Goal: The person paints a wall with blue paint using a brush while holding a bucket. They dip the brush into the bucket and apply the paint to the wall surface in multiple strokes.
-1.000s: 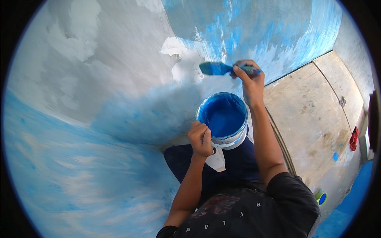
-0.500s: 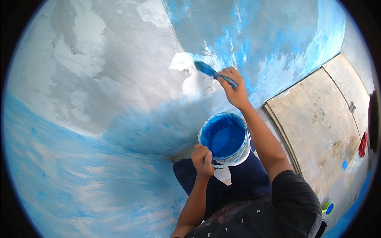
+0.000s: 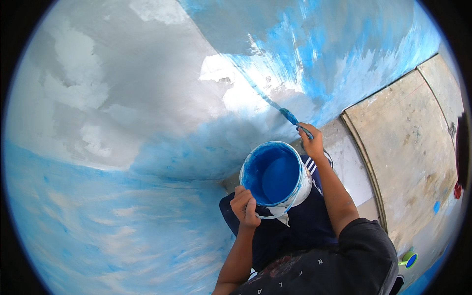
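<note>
My right hand is closed around the handle of a paintbrush, its bristles and handle smeared with blue. The bristles touch or sit very close to the wall, at the lower end of a fresh blue stripe along the corner line. Below, my left hand grips a white paint bucket at its near left edge, by the wire handle as far as I can see. Blue paint lies inside, and the bucket is tilted slightly over my legs.
Patchy blue paint covers the lower left wall surface and the right-hand wall. Large stained boards lie along the right. Beyond them are a green cup with blue inside, a blue spot and a red item.
My right hand has drawn the brush down and right along the corner, leaving a blue stripe. The bucket stays in my left hand, shifted slightly in view.
</note>
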Demonstrator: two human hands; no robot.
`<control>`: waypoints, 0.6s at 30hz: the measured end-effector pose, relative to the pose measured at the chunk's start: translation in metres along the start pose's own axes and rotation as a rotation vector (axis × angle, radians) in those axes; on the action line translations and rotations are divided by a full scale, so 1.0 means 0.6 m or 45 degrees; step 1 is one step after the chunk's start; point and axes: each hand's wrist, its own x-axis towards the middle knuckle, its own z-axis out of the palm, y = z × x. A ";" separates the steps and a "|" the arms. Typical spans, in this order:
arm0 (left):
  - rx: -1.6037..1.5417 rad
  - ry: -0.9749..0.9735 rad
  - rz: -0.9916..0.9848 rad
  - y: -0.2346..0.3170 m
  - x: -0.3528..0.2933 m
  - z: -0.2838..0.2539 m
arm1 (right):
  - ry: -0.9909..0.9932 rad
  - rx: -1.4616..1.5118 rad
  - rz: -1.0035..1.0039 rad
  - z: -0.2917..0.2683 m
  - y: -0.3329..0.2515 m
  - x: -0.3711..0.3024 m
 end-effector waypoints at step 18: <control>-0.015 0.062 0.008 0.002 0.008 0.027 | 0.500 0.954 0.522 -0.012 -0.241 0.155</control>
